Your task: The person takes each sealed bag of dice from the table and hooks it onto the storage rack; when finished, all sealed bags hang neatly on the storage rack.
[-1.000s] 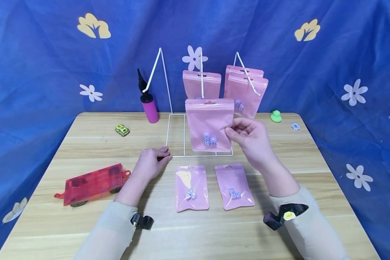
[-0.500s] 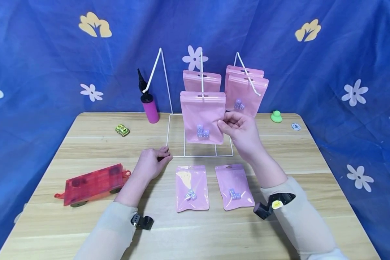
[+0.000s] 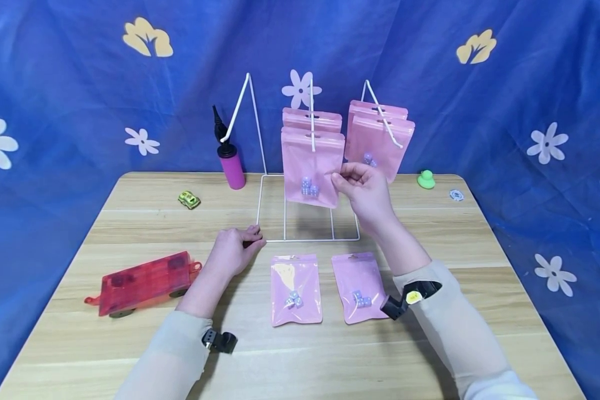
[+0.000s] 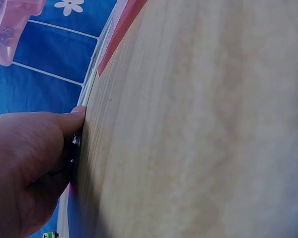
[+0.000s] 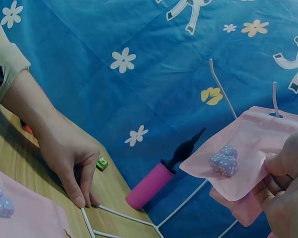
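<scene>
My right hand (image 3: 365, 194) pinches the right edge of a pink zip bag (image 3: 320, 164) with several dotted purple dice (image 3: 307, 188) inside. In the right wrist view, the tip of the middle hook (image 5: 275, 99) passes through the bag's hang hole. Behind it another pink bag (image 3: 291, 119) hangs on the same hook. Two more bags (image 3: 392, 133) hang from the right hook; the left hook (image 3: 236, 108) carries none. With thumb and fingers, my left hand (image 3: 235, 248) holds the front left corner of the white wire rack (image 3: 312, 240) on the table.
Two pink dice bags lie flat in front of the rack, a left one (image 3: 296, 272) and a right one (image 3: 355, 272). Around stand a red toy trailer (image 3: 145, 283), green toy car (image 3: 189, 199), pink hand pump (image 3: 233, 172), green duck (image 3: 426, 179) and poker chip (image 3: 456, 195).
My right hand has moved the pink bag up, away from me and slightly left, and the middle hook's tip now passes through its hole. The left hand has stayed on the rack corner.
</scene>
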A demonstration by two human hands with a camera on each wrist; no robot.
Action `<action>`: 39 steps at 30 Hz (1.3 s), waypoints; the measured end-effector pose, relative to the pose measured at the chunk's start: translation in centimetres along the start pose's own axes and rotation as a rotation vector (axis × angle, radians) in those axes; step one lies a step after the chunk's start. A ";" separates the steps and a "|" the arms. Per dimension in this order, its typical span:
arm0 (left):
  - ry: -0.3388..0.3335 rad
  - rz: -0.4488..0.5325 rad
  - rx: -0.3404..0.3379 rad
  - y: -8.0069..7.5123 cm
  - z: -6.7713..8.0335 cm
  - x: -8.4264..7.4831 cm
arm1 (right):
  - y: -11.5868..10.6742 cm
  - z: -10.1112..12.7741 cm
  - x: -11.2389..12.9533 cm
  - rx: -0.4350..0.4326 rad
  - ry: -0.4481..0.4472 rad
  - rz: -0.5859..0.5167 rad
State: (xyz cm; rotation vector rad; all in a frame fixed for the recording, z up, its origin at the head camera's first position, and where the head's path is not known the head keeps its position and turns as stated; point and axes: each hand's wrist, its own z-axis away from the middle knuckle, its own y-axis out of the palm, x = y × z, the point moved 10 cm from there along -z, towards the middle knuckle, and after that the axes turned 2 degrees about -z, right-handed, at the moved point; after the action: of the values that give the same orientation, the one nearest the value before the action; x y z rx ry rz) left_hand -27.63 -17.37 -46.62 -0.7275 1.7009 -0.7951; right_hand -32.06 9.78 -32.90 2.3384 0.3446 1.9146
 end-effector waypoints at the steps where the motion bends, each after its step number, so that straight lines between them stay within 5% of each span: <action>1: 0.001 -0.001 0.001 0.0 0.0 0.0 | 0.0 -0.1 0.0 -0.004 -0.003 -0.003; 13: -0.003 -0.009 0.050 0.1 -0.2 0.1 | -0.8 -0.8 0.0 0.017 -0.045 0.069; 21: 0.124 -0.080 0.090 -0.4 -0.4 -1.5 | -2.4 -0.1 -0.6 0.093 -0.067 0.172; 28: 0.130 -0.035 -0.025 -2.5 0.2 -3.1 | -4.0 1.2 -2.8 0.197 -0.052 0.288; 34: 0.049 0.052 -0.052 -3.5 1.1 -4.0 | -6.3 2.3 -4.9 0.276 -0.068 0.562; 39: -0.060 0.172 0.031 -2.8 2.6 -4.2 | -7.6 3.0 -6.4 0.363 -0.112 0.759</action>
State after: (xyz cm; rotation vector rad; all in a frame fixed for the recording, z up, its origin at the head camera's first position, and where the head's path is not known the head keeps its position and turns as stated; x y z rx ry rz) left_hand -23.85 -16.07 -42.57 -0.5696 1.6688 -0.6715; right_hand -31.11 15.88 -41.30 3.1263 -0.2851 2.1104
